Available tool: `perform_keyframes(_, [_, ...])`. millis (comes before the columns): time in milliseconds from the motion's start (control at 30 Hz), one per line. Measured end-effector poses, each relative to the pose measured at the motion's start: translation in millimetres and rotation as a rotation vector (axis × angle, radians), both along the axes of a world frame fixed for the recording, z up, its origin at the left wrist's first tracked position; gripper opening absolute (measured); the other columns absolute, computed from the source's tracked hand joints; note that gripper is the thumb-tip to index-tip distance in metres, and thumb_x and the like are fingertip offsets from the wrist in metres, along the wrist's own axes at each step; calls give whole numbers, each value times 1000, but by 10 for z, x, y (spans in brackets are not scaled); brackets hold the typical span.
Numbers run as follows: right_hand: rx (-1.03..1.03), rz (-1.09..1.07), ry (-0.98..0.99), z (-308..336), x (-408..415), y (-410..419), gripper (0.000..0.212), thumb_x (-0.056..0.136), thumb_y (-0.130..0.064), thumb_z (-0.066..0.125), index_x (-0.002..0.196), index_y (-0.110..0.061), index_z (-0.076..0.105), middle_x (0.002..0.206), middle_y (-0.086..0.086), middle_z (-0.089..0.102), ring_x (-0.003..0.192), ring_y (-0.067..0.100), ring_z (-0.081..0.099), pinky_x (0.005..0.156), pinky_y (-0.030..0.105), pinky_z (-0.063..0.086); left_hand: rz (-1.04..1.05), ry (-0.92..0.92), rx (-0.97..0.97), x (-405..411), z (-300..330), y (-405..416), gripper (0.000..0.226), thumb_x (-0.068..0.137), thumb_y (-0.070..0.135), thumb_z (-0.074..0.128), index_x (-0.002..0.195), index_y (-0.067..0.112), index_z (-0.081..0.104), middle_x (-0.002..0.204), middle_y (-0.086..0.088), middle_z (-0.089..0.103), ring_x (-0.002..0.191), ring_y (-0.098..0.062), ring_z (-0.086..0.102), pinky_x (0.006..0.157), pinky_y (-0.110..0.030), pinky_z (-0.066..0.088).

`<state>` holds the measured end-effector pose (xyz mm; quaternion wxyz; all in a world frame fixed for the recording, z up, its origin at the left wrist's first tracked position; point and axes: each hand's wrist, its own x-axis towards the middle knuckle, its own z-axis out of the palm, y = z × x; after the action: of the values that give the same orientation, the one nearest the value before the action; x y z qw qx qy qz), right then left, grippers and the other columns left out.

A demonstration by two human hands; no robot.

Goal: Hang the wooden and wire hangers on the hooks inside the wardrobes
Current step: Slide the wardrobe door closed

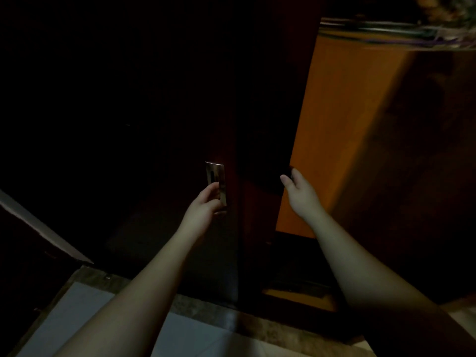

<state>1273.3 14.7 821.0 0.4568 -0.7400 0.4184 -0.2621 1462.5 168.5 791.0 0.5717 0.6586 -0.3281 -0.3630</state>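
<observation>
A dark wooden wardrobe fills the view. My left hand (207, 202) grips the shiny metal handle (216, 181) on the left door (154, 150), which looks closed. My right hand (300, 193) holds the edge of the right door (342, 130), fingers curled round it near its handle. That door stands ajar, its orange inner face lit. Between the doors is a dark gap (260, 150) into the wardrobe. No hangers or hooks show; the interior is too dark to make out.
A pale tiled floor (85, 313) with a brown stone border (206, 313) lies below the wardrobe. A light slanted edge (38, 225) juts in at the lower left. Blurred cords or fabric (412, 34) run across the top right.
</observation>
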Motion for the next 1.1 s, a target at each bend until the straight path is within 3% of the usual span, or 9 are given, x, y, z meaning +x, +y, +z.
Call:
perform_keyframes(300, [-13, -57, 6, -35, -370, -114, 56, 104, -37, 37, 153, -11, 26, 156, 6, 32, 144, 22, 30, 111, 29, 25, -87, 75, 7, -265, 14, -119, 47, 96, 6, 48, 138, 26, 51, 126, 3, 63, 108, -9, 65, 83, -26, 54])
perform_keyframes(500, [10, -134, 0, -70, -655, -186, 59, 102, -45, 37, 153, -15, 28, 155, 3, 35, 143, 21, 32, 114, 33, 25, -152, 105, 15, -457, 26, -239, 46, 94, 1, 48, 125, 34, 56, 125, 2, 60, 110, -17, 64, 90, -35, 53])
perform_keyframes(667, [53, -202, -14, -70, -899, -235, 62, 101, -46, 40, 152, -14, 28, 154, 3, 36, 143, 21, 31, 115, 34, 23, -227, 118, 16, -626, 18, -327, 50, 94, 0, 48, 132, 32, 52, 128, 5, 57, 110, -15, 63, 84, -29, 54])
perform_keyframes(867, [57, -244, -24, -92, -1184, -310, 63, 97, -57, 39, 148, -21, 39, 146, 1, 49, 134, 20, 45, 114, 47, 34, -256, 128, 33, -858, -4, -467, 52, 94, 0, 48, 131, 37, 52, 130, 7, 54, 110, -13, 63, 85, -30, 55])
perform_keyframes(933, [43, -255, -29, -58, -1269, -304, 57, 97, -56, 39, 143, -22, 44, 140, -4, 53, 128, 17, 49, 111, 44, 37, -262, 145, 35, -935, 10, -512, 51, 94, -1, 48, 125, 39, 53, 130, 5, 54, 113, -16, 61, 87, -31, 54])
perform_keyframes(1033, [54, -278, -80, -25, -1415, -302, 46, 103, -41, 38, 145, -22, 41, 125, -17, 46, 121, 5, 42, 103, 25, 29, -308, 147, 43, -1059, 15, -567, 53, 95, -2, 46, 131, 36, 49, 136, 2, 52, 118, -18, 59, 84, -29, 55])
perform_keyframes(1100, [74, -294, -90, -24, -1519, -329, 45, 104, -38, 38, 146, -23, 41, 127, -15, 48, 124, 7, 43, 101, 25, 30, -331, 166, 42, -1143, 12, -592, 53, 95, -2, 45, 134, 35, 47, 138, 2, 51, 119, -17, 58, 82, -27, 55])
